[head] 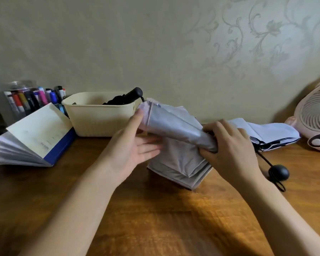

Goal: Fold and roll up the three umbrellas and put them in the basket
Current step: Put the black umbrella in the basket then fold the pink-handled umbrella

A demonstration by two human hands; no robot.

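— Grey fabric front and centre: the grey umbrella [175, 126] is up off the table [155, 218], slanting from high left to lower right, with loose panels hanging down until they touch the wood.

— And the right hand [231, 145]?

— Fingers curled tight around the lower right end of that umbrella, a full grip on the bunched cloth. What's inside the fist I can't make out.

— Left hand [131, 143]?

— Wide open, palm facing right, fingers spread. The thumb tip rests against the upper left end of the umbrella and the fingertips [155, 146] brush the hanging folds. No closed hold there.

— Where's the basket [100, 117]?

— Cream, far left of centre, against the wall. A black umbrella [126, 97] already lies in it, handle poking up over the right rim.

— And the third?

— The pale umbrella [266, 132] lies flat on the table at far right, just behind the right hand, its dark edge showing. A black knob [278, 172] on a cord lies on the wood near the right wrist.

— Surroundings?

— An open book [35, 133] at left, a jar of markers [26, 98] behind it, a pink fan [316, 115] at the right edge.
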